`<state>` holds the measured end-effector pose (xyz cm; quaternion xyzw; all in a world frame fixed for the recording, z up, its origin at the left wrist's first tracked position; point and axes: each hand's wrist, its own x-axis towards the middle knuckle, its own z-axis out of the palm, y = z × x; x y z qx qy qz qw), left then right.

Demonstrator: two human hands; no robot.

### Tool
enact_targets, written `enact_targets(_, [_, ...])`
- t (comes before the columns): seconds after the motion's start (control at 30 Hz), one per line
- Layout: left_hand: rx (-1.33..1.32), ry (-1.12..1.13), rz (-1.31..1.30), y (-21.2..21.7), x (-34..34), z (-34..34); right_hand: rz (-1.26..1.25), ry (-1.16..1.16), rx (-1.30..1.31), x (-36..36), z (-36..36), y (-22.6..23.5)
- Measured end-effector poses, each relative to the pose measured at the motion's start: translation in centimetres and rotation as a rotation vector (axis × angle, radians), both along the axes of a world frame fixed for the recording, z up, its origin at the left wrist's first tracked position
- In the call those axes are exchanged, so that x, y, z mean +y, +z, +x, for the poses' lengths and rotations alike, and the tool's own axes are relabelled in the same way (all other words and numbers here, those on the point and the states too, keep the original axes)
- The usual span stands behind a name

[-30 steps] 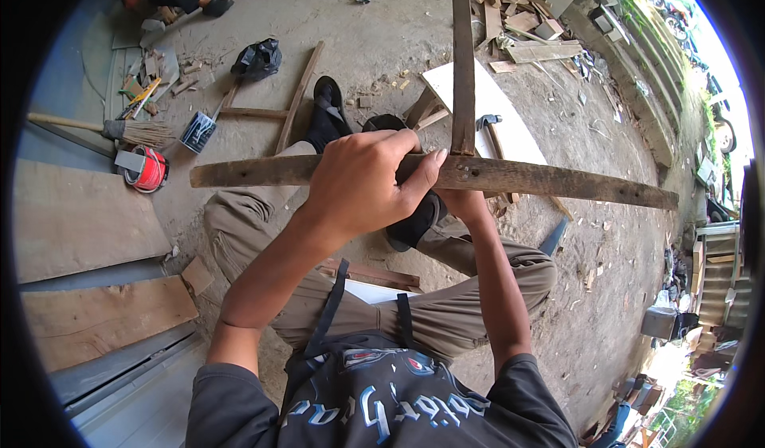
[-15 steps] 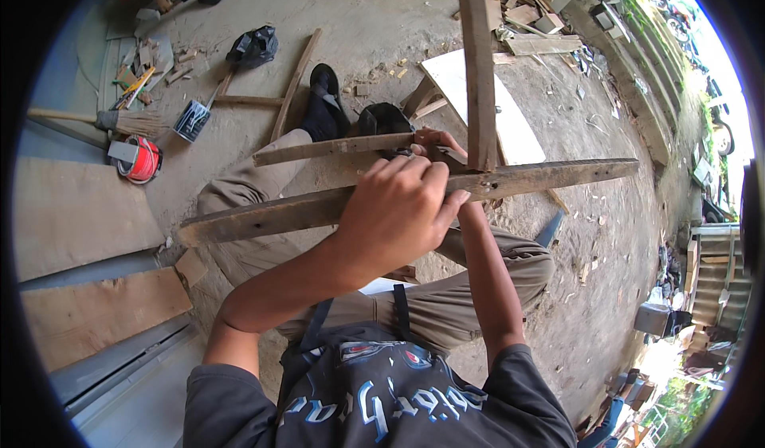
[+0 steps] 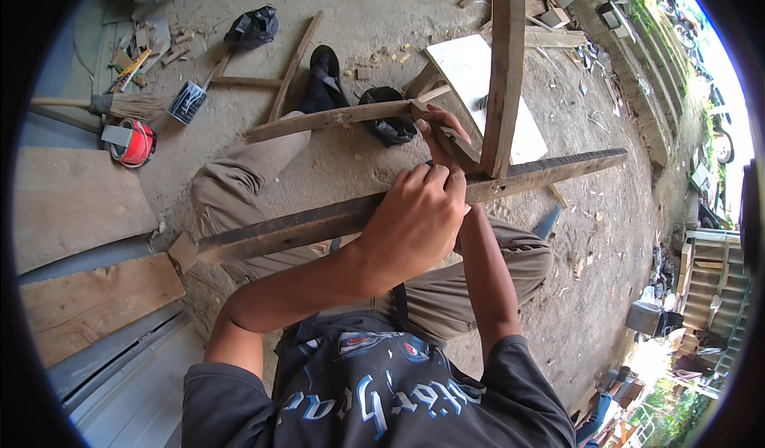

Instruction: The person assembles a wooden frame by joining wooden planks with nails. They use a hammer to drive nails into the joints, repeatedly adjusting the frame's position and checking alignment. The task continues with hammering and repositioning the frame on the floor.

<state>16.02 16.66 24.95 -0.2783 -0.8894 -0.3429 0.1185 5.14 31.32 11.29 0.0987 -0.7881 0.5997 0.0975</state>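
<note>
The wooden frame [image 3: 343, 218] is up over the person's bent legs [image 3: 247, 173]. The left hand [image 3: 418, 215] is wrapped around the middle of its long bar [image 3: 287, 233]. The right hand [image 3: 441, 149] reaches under the bar and holds the short piece [image 3: 462, 150]. Beyond lies a white board [image 3: 458, 56]; far left sits a red bucket [image 3: 137, 145] near a broom [image 3: 131, 105].

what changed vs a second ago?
The long wooden bar swung: left end toward the person, right end away. The shorter wooden bar behind it came into view, as did the right hand, mostly hidden earlier, gripping the short crosspiece. Unchanged: left hand on the long bar; red bucket in place.
</note>
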Motion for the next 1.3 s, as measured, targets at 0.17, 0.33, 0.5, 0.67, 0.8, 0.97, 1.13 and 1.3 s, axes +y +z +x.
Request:
enact_targets(0.17, [-0.038, -0.017, 0.019, 0.8, -0.1, -1.0, -0.009, -0.015, -0.077, 0.1, 0.2, -0.5])
enact_targets(0.33, [-0.034, 0.007, 0.007, 0.8, 0.0, -1.7, -0.134, -0.006, -0.363, -1.1, 1.7, 1.7])
enact_targets(0.5, [-0.059, 0.017, 0.007, 0.5, 0.1, -2.3, -0.235, 0.032, -0.402, -0.7, 1.2, -0.3])
enact_targets(0.67, [-0.404, -0.048, -0.008, 1.0, -1.9, -2.4, -0.191, 0.004, -0.056, -0.8, -0.9, -3.5])
enact_targets(0.8, [-0.777, -0.175, -0.2, -0.5, -3.7, -3.9, 0.139, 0.015, 0.267, -0.2, -3.0, -4.3])
enact_targets(0.97, [-0.521, -0.057, -0.156, -4.9, -3.8, -4.7, 0.31, 0.011, 0.299, 1.9, -4.3, -3.5])
enact_targets(1.13, [-0.488, 0.073, -0.279, -5.2, -3.2, -9.5, 0.587, -0.115, 0.065, 12.3, -4.8, -5.2])
enact_targets(1.3, [-0.363, 0.221, -0.558, -6.2, -2.0, -16.3, 0.826, -0.59, -0.133, 20.8, -3.5, -7.7])
